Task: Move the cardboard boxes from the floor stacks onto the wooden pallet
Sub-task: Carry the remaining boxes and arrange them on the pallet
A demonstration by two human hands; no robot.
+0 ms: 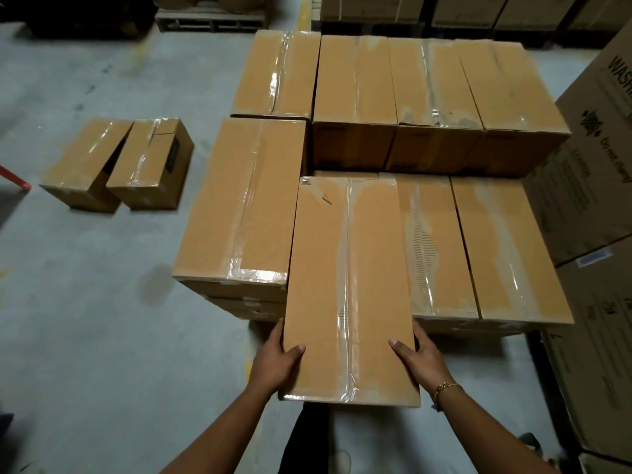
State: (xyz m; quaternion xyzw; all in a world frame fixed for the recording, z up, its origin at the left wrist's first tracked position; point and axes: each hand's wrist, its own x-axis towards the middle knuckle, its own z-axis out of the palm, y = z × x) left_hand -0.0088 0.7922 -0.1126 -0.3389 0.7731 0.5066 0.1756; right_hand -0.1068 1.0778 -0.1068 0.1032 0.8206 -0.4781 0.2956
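A long taped cardboard box [349, 289] lies lengthwise in front of me, its far end over the stacked boxes and its near end sticking out past them. My left hand [277, 360] grips its left side, thumb on top. My right hand [422, 357] grips its right side the same way. To its right lie two boxes [478, 248] side by side, to its left a higher stack [239, 206]. Behind them sits a taller row of boxes [437, 87]. The pallet under the stack is hidden.
Two small boxes [116, 165] stand on the grey concrete floor [85, 302] at the left. Large printed cartons [595, 186] rise close on the right. More pallets with boxes [212, 18] line the back. A red bar [13, 179] pokes in at the left edge.
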